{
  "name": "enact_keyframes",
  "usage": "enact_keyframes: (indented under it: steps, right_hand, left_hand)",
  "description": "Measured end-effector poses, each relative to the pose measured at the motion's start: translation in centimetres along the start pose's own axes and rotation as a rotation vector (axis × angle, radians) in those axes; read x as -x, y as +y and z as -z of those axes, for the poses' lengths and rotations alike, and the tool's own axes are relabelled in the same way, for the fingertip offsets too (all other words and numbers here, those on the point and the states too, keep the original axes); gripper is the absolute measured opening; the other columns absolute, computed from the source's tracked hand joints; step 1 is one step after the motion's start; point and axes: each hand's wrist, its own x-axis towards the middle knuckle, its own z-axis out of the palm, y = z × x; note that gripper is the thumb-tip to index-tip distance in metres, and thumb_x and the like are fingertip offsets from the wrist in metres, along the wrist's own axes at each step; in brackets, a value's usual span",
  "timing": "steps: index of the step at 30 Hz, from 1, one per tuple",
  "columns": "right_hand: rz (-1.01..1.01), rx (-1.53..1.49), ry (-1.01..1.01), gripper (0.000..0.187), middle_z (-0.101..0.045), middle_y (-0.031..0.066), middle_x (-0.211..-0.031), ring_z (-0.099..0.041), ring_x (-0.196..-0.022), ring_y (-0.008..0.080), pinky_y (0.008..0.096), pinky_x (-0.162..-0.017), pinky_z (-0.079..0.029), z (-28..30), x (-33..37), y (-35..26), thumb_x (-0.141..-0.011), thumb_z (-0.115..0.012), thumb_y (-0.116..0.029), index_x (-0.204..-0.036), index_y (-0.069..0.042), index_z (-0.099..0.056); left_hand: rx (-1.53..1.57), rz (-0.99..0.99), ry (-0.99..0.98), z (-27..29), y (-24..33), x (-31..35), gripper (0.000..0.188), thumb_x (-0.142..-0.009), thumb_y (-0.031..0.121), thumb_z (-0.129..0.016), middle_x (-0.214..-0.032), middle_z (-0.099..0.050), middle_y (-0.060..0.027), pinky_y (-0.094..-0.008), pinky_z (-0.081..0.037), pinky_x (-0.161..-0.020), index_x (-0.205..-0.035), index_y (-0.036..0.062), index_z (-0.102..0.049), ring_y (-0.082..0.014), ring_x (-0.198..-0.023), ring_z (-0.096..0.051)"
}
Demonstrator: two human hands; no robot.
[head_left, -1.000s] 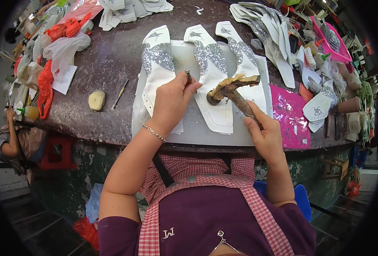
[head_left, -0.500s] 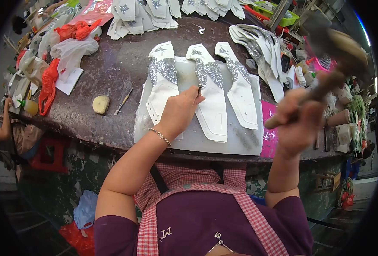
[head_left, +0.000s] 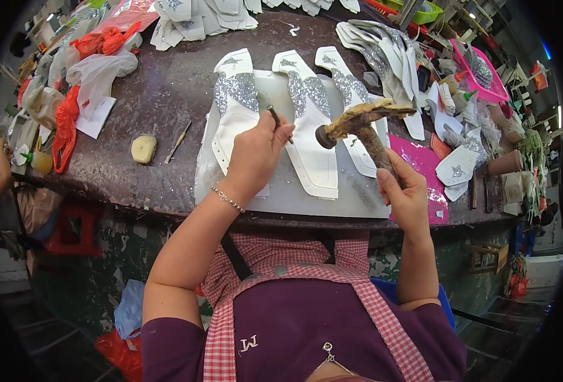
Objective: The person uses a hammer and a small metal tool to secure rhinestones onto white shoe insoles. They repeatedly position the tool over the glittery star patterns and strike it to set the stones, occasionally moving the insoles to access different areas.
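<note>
My left hand [head_left: 256,153] is closed round a thin metal punch [head_left: 273,114], over the gap between the left and middle shoe upper pieces. The punch is tilted, its top showing above the fingers. My right hand [head_left: 409,197] grips the wooden handle of a hammer [head_left: 375,149]. Its worn, wrapped head hovers over the right-hand side of the work. Three white pieces with silver glitter and star patches, the left piece [head_left: 236,95], the middle piece [head_left: 313,153] and the right piece [head_left: 345,83], lie on a pale cutting board [head_left: 230,205]. My left forearm and hand partly hide the left piece.
A round yellowish lump [head_left: 143,149] and a slim pen-like tool [head_left: 178,142] lie left of the board. Stacks of upper pieces [head_left: 199,22] sit at the back, more [head_left: 383,57] at right. A pink basket [head_left: 494,89] stands far right; another person's arm [head_left: 3,169] shows far left.
The hammer has come down and to the left from its raised, blurred position. My left hand has shifted slightly left, and the punch now tilts. The whole view has moved a little.
</note>
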Motion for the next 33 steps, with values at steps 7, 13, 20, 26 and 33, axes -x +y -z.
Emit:
enact_keyframes:
  steps: [7, 13, 20, 26, 33]
  right_hand:
    - [0.010, -0.128, 0.023, 0.044, -0.057, -0.0022, -0.073, -0.046, -0.058, 0.0030, 0.0187, -0.051, -0.035, -0.2, 0.2, 0.5, -0.096, -0.065, -0.013, -0.137, 0.000, -0.055]
    - [0.198, -0.233, 0.076, 0.046, -0.057, 0.0015, -0.071, -0.046, -0.056, 0.0044, 0.0187, -0.050, -0.036, 0.3, -1.2, -1.5, -0.099, -0.060, -0.014, -0.142, 0.000, -0.049]
    - [0.641, 0.112, 0.029, 0.036, -0.061, 0.0110, -0.074, -0.056, -0.056, 0.0159, 0.0277, -0.053, -0.045, 0.1, -3.0, -4.0, -0.098, -0.057, -0.017, -0.131, -0.002, -0.058]
    - [0.275, 0.360, 0.076, 0.038, -0.065, 0.0094, -0.079, -0.055, -0.068, 0.0112, 0.0266, -0.063, -0.046, -0.5, -2.5, -4.8, -0.091, -0.066, -0.008, -0.128, -0.001, -0.061]
    - [0.082, 0.086, 0.043, 0.040, -0.062, -0.0021, -0.083, -0.050, -0.073, 0.0051, 0.0210, -0.065, -0.041, 0.3, 0.0, -1.0, -0.095, -0.066, -0.013, -0.131, 0.003, -0.059]
  left_hand:
    - [-0.031, 0.070, -0.052, -0.4, -0.8, 0.6, 0.019, -0.099, 0.016, -0.060, -0.080, -0.070, -0.0114, -0.0297, -0.057, -0.068, -0.097, -0.0027, -0.058, -0.0196, -0.075, -0.073]
    - [-0.130, -0.008, -0.055, -0.2, -0.2, 0.6, 0.019, -0.095, 0.016, -0.065, -0.082, -0.070, -0.0151, -0.0340, -0.053, -0.064, -0.094, -0.0009, -0.057, -0.0264, -0.072, -0.071]
    - [-0.227, -0.224, -0.064, -0.5, 0.5, 0.5, 0.017, -0.093, 0.017, -0.066, -0.082, -0.067, -0.0173, -0.0379, -0.051, -0.062, -0.093, 0.0031, -0.056, -0.0345, -0.074, -0.067]
    - [-0.186, 0.028, -0.102, -0.3, -0.6, 0.1, 0.019, -0.098, 0.016, -0.060, -0.081, -0.069, -0.0151, -0.0362, -0.055, -0.062, -0.093, -0.0003, -0.052, -0.0276, -0.075, -0.072]
    - [-0.014, 0.004, -0.084, -0.5, -0.2, 1.3, 0.016, -0.100, 0.012, -0.057, -0.085, -0.070, -0.0132, -0.0302, -0.059, -0.069, -0.099, -0.0038, -0.056, -0.0201, -0.076, -0.073]
